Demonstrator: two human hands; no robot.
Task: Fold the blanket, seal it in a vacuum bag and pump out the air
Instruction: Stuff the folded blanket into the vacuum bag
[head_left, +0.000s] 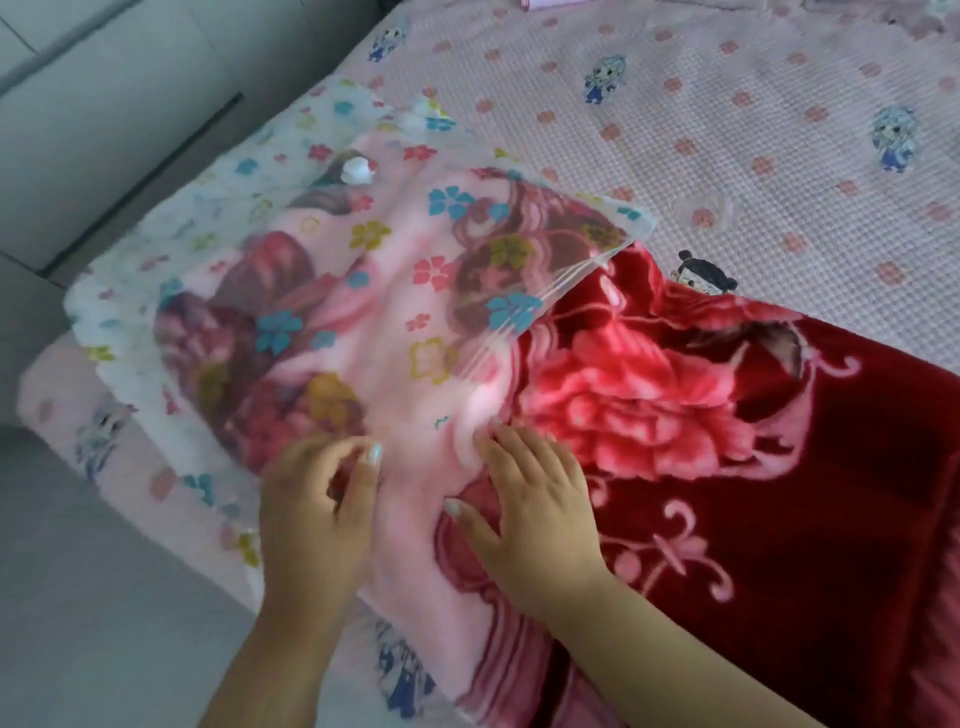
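Gripping bag (218, 249) mouth: left hand (317, 514); right hand (530, 499) flat on half-hidden blanket (727, 415).

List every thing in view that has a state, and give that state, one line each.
blanket: folded, partly inside the bag, red end still sticking out.
vacuum bag: mouth open, unsealed, not pumped flat.
valve: on top of the bag, nothing attached.
left hand: fingers curled at the bag's near edge; grip unclear.
right hand: flat, pressing on the blanket at the bag's mouth.
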